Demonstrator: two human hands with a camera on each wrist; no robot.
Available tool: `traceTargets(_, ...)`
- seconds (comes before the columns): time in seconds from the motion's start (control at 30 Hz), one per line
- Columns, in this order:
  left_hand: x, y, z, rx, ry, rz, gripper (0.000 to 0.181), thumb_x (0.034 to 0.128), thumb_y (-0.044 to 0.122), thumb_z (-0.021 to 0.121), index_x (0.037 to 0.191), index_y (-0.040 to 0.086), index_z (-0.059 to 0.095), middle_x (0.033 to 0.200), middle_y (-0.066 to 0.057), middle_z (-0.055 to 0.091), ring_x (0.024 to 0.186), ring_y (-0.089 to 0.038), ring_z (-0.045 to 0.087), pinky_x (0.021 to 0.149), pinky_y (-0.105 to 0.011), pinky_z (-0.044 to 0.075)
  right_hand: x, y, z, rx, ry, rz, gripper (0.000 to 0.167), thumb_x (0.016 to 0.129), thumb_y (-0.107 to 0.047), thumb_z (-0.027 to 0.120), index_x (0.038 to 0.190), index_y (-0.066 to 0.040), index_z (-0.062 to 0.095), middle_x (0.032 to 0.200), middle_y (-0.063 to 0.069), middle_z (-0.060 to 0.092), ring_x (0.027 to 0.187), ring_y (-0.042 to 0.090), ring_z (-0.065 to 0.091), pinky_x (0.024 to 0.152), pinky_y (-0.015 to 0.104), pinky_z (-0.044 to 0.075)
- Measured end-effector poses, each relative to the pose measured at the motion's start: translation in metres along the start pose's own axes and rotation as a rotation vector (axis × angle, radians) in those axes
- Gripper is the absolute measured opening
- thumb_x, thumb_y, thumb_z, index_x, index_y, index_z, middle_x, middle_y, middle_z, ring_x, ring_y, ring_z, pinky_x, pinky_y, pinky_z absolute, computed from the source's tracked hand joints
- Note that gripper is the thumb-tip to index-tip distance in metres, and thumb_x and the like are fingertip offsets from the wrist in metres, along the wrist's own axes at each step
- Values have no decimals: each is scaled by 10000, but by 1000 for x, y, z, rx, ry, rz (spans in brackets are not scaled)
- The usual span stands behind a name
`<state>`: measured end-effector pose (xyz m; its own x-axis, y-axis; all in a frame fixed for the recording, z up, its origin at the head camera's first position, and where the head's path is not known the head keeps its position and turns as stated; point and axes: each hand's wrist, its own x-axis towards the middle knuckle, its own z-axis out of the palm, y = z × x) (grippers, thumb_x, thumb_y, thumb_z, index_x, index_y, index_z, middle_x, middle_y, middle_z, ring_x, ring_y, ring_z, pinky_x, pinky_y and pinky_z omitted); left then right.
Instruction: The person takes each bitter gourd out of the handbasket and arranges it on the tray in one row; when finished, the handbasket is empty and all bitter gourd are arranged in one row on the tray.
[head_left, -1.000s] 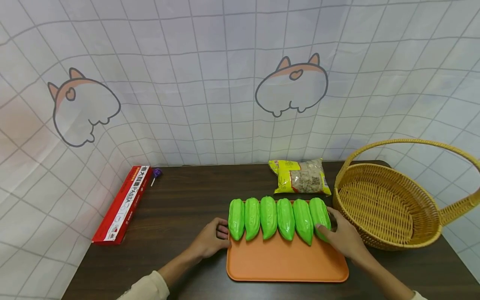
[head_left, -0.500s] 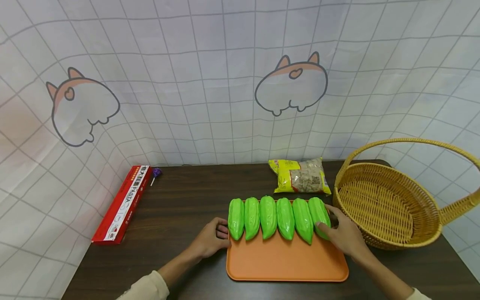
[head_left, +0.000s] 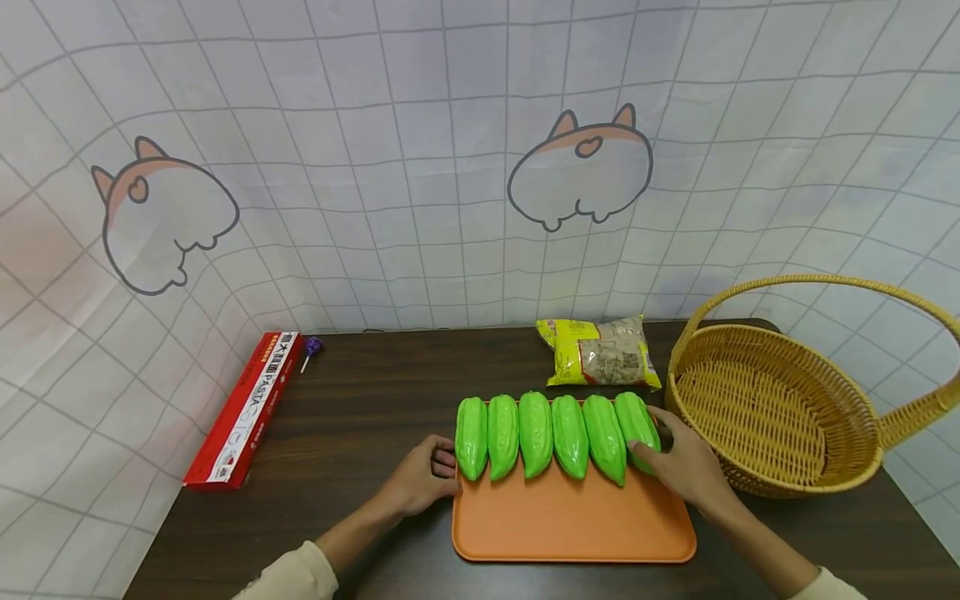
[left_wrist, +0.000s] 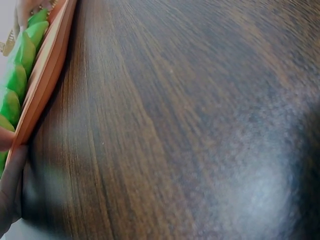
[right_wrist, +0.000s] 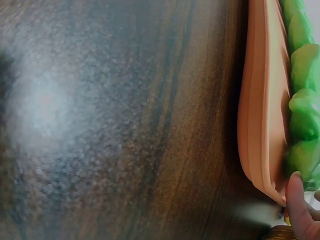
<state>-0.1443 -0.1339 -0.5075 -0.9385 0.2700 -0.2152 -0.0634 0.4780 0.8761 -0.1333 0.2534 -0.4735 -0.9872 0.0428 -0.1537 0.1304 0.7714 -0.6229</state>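
An orange tray (head_left: 570, 525) lies on the dark table, with a row of shiny bright green ridged vegetables (head_left: 536, 435), shaped like bitter melons, across its far half. My left hand (head_left: 422, 477) is at the tray's left edge. In the left wrist view its thumb (left_wrist: 6, 139) lies over the rim and a finger (left_wrist: 14, 172) is against the outer wall. My right hand (head_left: 692, 467) holds the rightmost green vegetable (head_left: 636, 423), thumb on its top and fingers round its right side. In the right wrist view the thumb (right_wrist: 297, 202) touches its end; the other fingers are mostly hidden.
Close to my right hand stands a wicker basket (head_left: 840, 392) with a tall handle. A yellow bag (head_left: 600, 352) lies behind the tray. Far left are a red pasta box (head_left: 246, 408) and a purple lollipop (head_left: 313, 344). A white grid-pattern curtain (head_left: 405, 167) hangs behind the table.
The thumb of my right hand and the near tip of the rightmost green vegetable have shifted slightly away and left. My left hand stays at the tray edge.
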Motion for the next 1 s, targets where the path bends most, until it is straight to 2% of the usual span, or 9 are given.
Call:
traceTargets(0.17, 0, 0, -1, 5, 1, 1, 626, 715, 21, 773, 1288, -35, 526, 1100, -130, 603, 943, -191, 620, 833, -354, 560, 1, -2, 1, -4, -6, 7, 828, 927, -493, 649, 1543, -39, 332, 1399, 327, 495, 1186, 502, 545, 839, 582, 501)
traceTargets(0.33, 1, 1, -1, 6, 0, -3, 622, 720, 26, 776, 1286, -33, 526, 1099, -127, 604, 945, -191, 621, 834, -355, 561, 0, -6, -1, -22, -37, 34, 996, 870, -659, 630, 1563, -35, 280, 1473, 347, 415, 1273, 552, 464, 906, 641, 469)
traceTargets(0.53, 2, 1, 0, 0, -3, -7, 623, 720, 27, 774, 1288, -31, 526, 1101, -129, 603, 944, -191, 619, 832, -352, 560, -3, -8, -4, -15, -73, 72, 1121, 818, -764, 594, 1588, -51, 201, 1514, 336, 362, 1291, 536, 455, 895, 615, 481)
traceTargets(0.77, 3, -1, 1, 1, 5, -12, 627, 719, 36, 783, 1287, -32, 527, 1101, -128, 606, 948, -191, 624, 829, -353, 567, -10, -9, -8, -10, -101, 83, 1089, 840, -740, 591, 1592, -65, 184, 1530, 309, 355, 1153, 419, 586, 764, 459, 541)
traceTargets(1.0, -4, -2, -4, -63, -8, -13, 618, 741, 41, 781, 1294, -50, 519, 1122, -160, 613, 968, -213, 642, 812, -349, 581, -19, -13, -15, 11, -142, 67, 1026, 877, -695, 582, 1594, -77, 185, 1514, 286, 391, 1147, 391, 603, 768, 450, 556)
